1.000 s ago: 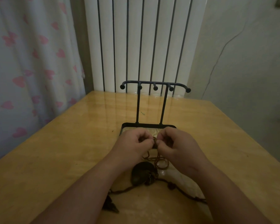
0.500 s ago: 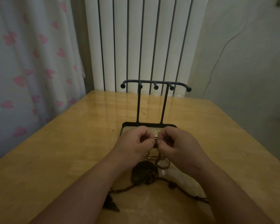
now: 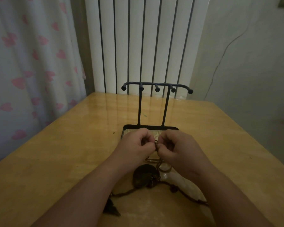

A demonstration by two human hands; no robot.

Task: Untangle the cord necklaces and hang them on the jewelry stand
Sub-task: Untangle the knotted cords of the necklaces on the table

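A black metal jewelry stand [image 3: 156, 86] with several bare knobbed pegs rises from a tray base [image 3: 150, 127] at the table's middle. Just in front of the base, my left hand [image 3: 136, 149] and my right hand [image 3: 179, 150] meet fist to fist, each pinching the brown cord tangle [image 3: 156, 143] between thumb and fingers. Loops of cord [image 3: 164, 167] hang below my hands. A dark round pendant [image 3: 145, 176] lies on the table under them, and a cord strand [image 3: 185, 193] runs right beneath my forearm. A small dark pointed pendant [image 3: 111, 208] lies near my left forearm.
The wooden table [image 3: 64, 153] fills the view, its right edge [image 3: 252, 138] slanting away. A white radiator [image 3: 146, 43] stands behind the far edge, a heart-print curtain [image 3: 31, 63] hangs left. A tiny bead [image 3: 113, 132] lies left of the stand.
Both hands stay together at the knot with only slight finger movement. The pendants and the stand have not moved.
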